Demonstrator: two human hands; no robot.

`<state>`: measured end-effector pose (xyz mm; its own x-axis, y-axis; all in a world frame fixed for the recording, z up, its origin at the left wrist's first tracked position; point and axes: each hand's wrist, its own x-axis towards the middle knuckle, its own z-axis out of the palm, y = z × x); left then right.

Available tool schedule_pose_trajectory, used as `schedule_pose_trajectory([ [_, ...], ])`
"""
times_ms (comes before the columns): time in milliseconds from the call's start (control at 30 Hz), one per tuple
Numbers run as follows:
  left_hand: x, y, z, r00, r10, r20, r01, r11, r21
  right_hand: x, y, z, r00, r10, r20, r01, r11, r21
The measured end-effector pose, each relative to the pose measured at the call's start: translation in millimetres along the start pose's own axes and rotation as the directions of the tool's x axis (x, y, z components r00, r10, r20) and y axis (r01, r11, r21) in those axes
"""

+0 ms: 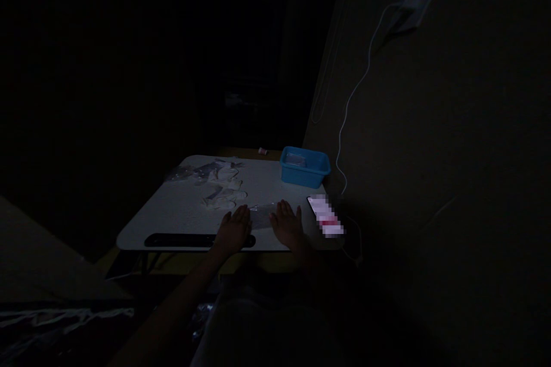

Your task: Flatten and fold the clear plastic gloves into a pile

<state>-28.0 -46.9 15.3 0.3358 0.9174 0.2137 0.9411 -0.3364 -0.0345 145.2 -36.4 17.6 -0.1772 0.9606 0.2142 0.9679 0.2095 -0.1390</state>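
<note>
A clear plastic bag [262, 217] lies flat on the white folding table [172, 215], close to its front edge. My left hand [235, 229] rests palm down at the bag's left side, fingers stretched out. At the right side of the bag, my right hand [287, 225] also lies flat, its thumb apart from the fingers. Neither hand grasps anything that I can see. Beyond my left hand are several pale gloves [221, 198], loosely heaped. The room is very dark, so fine detail is lost.
A blue basket [305, 175] with a packet inside stands at the back right. A lit phone [326, 217] lies at the right edge, near a white cable [344, 117] from the wall. Crumpled clear plastic [183, 172] sits back left. A black slot [181, 240] runs along the front.
</note>
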Motion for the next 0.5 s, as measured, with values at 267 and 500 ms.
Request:
schedule_pose_trajectory([
  [267,1.4,-0.5,2.1,1.000,-0.003,-0.004,0.003,1.000,0.019,-4.1,-18.8,-3.9,0.968,-0.239,-0.076,0.238,0.971,-0.010],
  [500,-0.4,-2.1,0.6,1.000,0.016,0.013,-0.016,1.000,0.017,-1.6,-35.1,1.2,0.949,-0.316,0.010,0.315,0.948,0.046],
])
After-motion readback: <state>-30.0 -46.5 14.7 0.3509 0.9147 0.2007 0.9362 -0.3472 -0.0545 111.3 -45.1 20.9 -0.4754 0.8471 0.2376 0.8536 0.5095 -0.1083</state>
